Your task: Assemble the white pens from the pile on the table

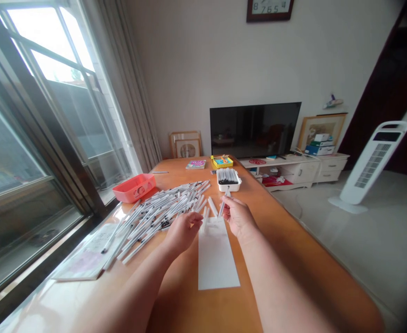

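Observation:
A wide heap of white pens (162, 210) lies across the orange table (280, 240) to the left of my hands. My right hand (237, 216) pinches one white pen (223, 203) by its barrel, holding it upright-tilted over the top end of a white paper sheet (217, 259). My left hand (183, 230) is curled at the heap's right edge, fingers closed on something I cannot make out. A few loose pens (211, 206) lie between the two hands. A white tray of dark pen caps (228, 178) stands just beyond my right hand.
A pink tray (134, 187) sits at the table's left edge near the window. A yellow box (222, 161) and a small book (195, 164) lie at the far end. Papers (85, 259) rest near left. A television (255, 129) and a white tower fan (370, 164) stand beyond.

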Motion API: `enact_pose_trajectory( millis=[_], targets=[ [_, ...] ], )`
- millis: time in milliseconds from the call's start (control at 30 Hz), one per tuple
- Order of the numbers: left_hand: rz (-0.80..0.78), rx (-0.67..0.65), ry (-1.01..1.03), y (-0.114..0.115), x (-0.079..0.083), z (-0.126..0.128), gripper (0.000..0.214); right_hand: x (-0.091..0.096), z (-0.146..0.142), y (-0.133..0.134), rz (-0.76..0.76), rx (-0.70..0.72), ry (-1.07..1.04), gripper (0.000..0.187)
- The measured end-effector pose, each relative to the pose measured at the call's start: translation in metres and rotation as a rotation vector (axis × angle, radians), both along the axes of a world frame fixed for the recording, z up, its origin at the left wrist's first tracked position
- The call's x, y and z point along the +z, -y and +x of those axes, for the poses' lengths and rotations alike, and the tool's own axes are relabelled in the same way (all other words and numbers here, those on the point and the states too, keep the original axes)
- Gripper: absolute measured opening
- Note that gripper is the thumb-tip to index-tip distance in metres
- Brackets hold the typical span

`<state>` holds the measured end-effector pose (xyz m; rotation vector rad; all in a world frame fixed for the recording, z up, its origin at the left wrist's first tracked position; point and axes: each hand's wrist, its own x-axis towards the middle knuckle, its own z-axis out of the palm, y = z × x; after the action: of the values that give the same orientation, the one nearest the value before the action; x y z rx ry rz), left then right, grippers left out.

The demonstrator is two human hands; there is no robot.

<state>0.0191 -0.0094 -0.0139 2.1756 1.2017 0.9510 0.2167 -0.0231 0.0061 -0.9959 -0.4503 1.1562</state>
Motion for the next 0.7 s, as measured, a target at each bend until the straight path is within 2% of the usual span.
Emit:
enact_pose_trajectory(
  millis=[100,200,400,533,633,700],
  targets=[
    [0.176,-0.13,-0.277,0.011,0.011,0.017,0.019,0.001,0.003,0.0,0.005,-0.058,-0.005,0.027],
    [0.242,-0.186,-0.466,0.019,0.02,0.033,0.026,0.003,0.003,0.0,0.015,-0.076,-0.015,0.024],
    [0.28,-0.198,-0.605,0.024,0.018,0.051,0.021,0.006,0.001,0.002,0.031,-0.071,-0.029,0.022],
    [0.255,-0.166,-0.495,0.023,0.008,0.048,0.016,0.005,0.001,0.001,0.058,-0.076,-0.04,0.024],
    [0.19,-0.145,-0.237,0.013,-0.003,0.041,0.019,0.005,0.001,0.0,0.089,-0.072,-0.041,0.026],
    [0.098,-0.096,-0.003,0.004,-0.009,0.034,0.029,0.005,0.0,0.001,0.1,-0.076,-0.032,0.027]
  ],
)
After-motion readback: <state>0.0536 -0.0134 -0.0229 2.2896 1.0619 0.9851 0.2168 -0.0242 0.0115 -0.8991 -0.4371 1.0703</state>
